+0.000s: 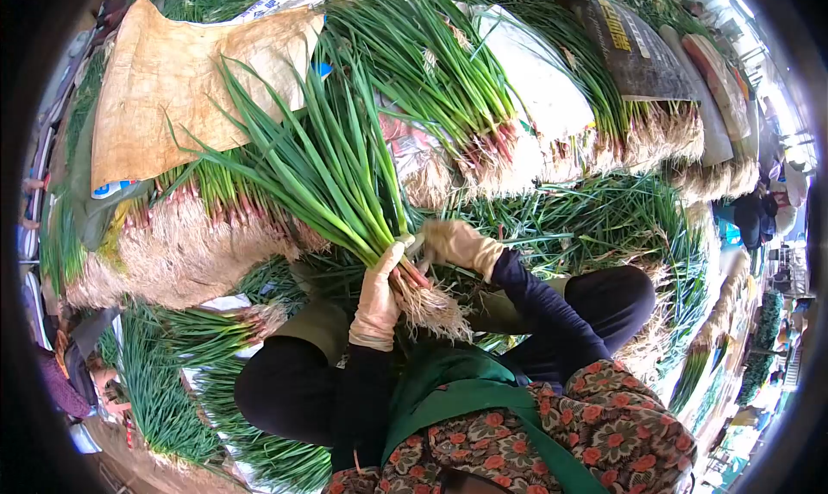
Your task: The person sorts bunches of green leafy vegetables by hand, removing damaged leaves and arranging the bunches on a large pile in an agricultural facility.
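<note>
A bunch of green garlic (pixel 349 201) slants up and to the left in front of me, its long flat leaves fanned out. Its reddish stem bases and pale, stringy roots (pixel 431 309) hang over my lap. My left hand (pixel 379 297), in a pale glove, is closed around the lower stems. My right hand (pixel 461 247), gloved too, is right beside the stems at the same height, its fingers smeared by motion. Cut leaves (pixel 552 222) lie thickly just beyond it.
Rows of rooted green garlic (pixel 181 244) lie ahead, partly covered by a tan sack (pixel 198 89), a white sack (pixel 535 71) and a dark sack (pixel 634 50). Loose bunches (pixel 164 382) lie to my left. Another person's hand (pixel 110 390) shows at the far left.
</note>
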`<state>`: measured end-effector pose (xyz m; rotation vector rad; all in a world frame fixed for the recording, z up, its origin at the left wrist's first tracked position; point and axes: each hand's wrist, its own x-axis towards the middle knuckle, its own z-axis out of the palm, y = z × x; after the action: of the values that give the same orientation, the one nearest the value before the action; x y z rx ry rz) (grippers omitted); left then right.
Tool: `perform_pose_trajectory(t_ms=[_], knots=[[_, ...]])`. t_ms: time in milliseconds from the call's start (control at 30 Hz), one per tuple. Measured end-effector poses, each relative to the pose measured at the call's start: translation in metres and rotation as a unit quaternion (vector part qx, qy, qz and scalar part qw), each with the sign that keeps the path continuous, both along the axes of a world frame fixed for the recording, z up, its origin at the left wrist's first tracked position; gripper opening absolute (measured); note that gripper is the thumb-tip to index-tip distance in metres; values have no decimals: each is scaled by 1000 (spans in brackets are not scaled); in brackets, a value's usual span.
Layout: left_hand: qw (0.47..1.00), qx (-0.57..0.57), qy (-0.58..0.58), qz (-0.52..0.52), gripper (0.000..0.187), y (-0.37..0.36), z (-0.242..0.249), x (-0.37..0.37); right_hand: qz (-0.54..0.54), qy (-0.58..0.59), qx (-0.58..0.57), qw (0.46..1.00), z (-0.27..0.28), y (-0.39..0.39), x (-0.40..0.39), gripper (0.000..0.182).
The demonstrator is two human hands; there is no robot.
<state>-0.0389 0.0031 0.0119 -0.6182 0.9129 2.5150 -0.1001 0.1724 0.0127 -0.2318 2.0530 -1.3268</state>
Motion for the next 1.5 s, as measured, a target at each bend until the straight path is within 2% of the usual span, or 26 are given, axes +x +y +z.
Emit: perform_pose_trajectory(t_ms=[33,100,167,200,233,300,367,400,433,500,533,567,633,667,733,767,867,900,967,1000,1067,1100,1200,1300,1333,1500], knots=[[999,-7,-4,32,34,7,2,-1,-64,127,6,990,-31,4,-4,30],[999,-50,-11,-9,30,5,6,1,-124,122,-136,975,-61,-14,-12,27],[997,-78,-9,-20,27,4,8,-1,-91,149,93,980,-22,-29,-9,27],[996,-84,-6,-10,25,4,7,-1,-197,61,-7,979,-41,-34,-6,26],[996,-91,-4,1,24,4,6,1,-211,153,-40,965,-84,-36,-7,26],[997,-77,-2,30,25,5,6,1,-227,109,-60,966,-89,-42,-8,27],[997,-75,-8,29,27,4,8,1,-169,86,-4,982,-77,-39,-14,29],[997,-63,10,38,29,4,8,1,-6,337,128,933,-84,-35,-17,29],[997,-52,27,50,31,4,10,2,-180,187,65,964,-86,-38,-15,25],[995,48,29,85,34,2,16,-1,-10,260,330,907,-101,-11,-21,22],[995,-20,90,41,35,-9,20,2,286,177,415,846,-90,-2,-19,21],[990,87,71,83,40,-10,18,2,314,-118,362,870,-101,-3,-25,25],[986,107,51,119,43,-11,32,-1,222,29,302,927,-50,19,-14,28],[983,94,69,140,45,-6,35,-4,178,317,293,884,-85,40,-31,30],[988,127,28,82,44,-10,23,-5,-47,433,284,854,-81,49,-70,34],[988,136,12,75,42,-10,19,-5,-208,266,293,895,-38,41,-84,35],[979,202,-8,29,39,-13,3,2,-69,174,495,849,-52,49,-109,39],[971,237,-12,8,37,-13,-1,0,-95,187,452,867,-69,51,-110,42],[991,130,-6,31,38,-9,-1,-2,-36,208,325,922,-25,35,-79,42],[997,49,-7,56,39,1,20,-7,50,311,255,914,-25,30,-60,39],[999,33,2,-26,41,-11,-13,-4,111,290,162,937,-33,16,-1,30],[999,19,-36,-34,41,-9,-9,-4,92,173,145,970,-31,8,20,25],[999,31,4,-17,41,-4,-12,-2,65,330,106,936,-20,9,22,19],[997,64,-13,43,37,6,2,-3,-245,114,-113,956,-60,25,-6,16],[998,57,-15,37,36,7,3,-2,-187,36,-141,971,-50,19,-13,18],[999,-11,-43,-15,32,4,-2,2,-262,-68,-100,957,-56,-41,-22,22]])
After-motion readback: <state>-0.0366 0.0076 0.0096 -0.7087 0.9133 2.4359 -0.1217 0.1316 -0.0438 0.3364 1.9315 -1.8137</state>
